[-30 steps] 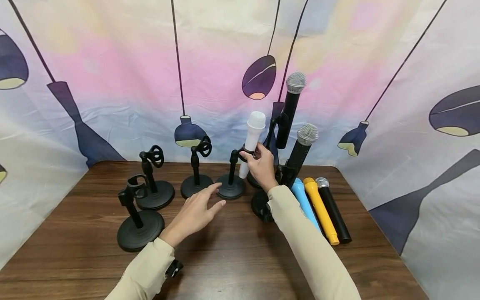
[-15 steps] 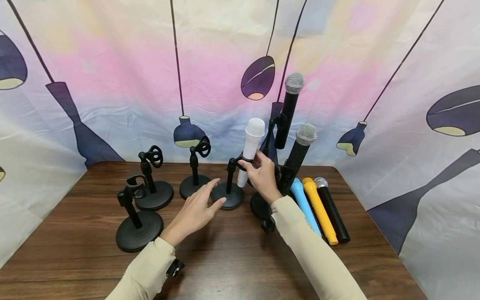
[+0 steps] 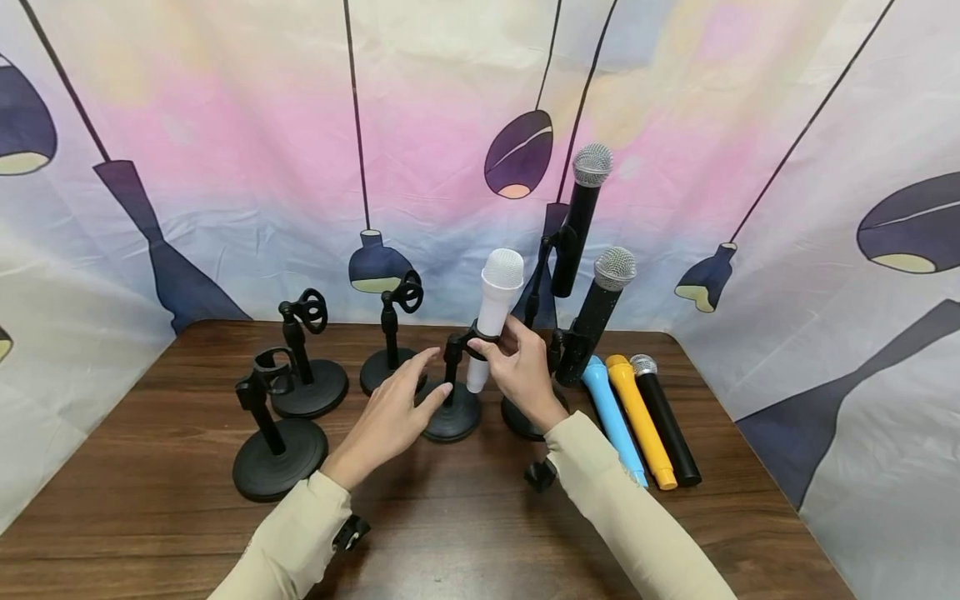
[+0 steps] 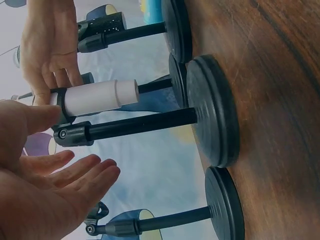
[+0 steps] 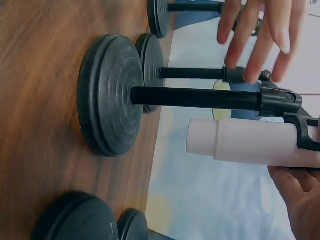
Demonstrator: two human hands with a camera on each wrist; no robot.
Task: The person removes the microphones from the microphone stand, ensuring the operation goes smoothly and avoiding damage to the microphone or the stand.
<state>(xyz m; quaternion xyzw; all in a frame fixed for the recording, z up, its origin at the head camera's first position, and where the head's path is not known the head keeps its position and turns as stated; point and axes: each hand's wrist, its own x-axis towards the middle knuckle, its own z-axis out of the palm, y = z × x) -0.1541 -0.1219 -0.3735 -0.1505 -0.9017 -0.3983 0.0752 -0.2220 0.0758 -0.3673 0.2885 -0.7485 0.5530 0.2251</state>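
A white microphone (image 3: 493, 310) sits tilted in the ring clip of a small black stand (image 3: 451, 414). My right hand (image 3: 522, 372) grips the microphone at the clip, thumb in front and fingers behind it. To the left of that stand, my left hand (image 3: 386, 425) is held with fingers spread and holds nothing. In the left wrist view, the microphone's lower end (image 4: 100, 96) pokes out below the clip, and the stand's round base (image 4: 215, 112) stands on the table. The right wrist view shows the same microphone (image 5: 250, 142) beside the stand's pole (image 5: 200, 98).
Two black microphones (image 3: 576, 229) (image 3: 597, 312) stand in clips to the right. A blue microphone (image 3: 615, 421), a yellow one (image 3: 642, 421) and a black one (image 3: 667, 421) lie on the wooden table (image 3: 465, 533). Three stands with bare clips (image 3: 279, 458) (image 3: 311, 387) (image 3: 390, 367) are at left.
The white microphone and its stand have come nearer to me and slightly left, along with my right hand. My left hand has barely moved.
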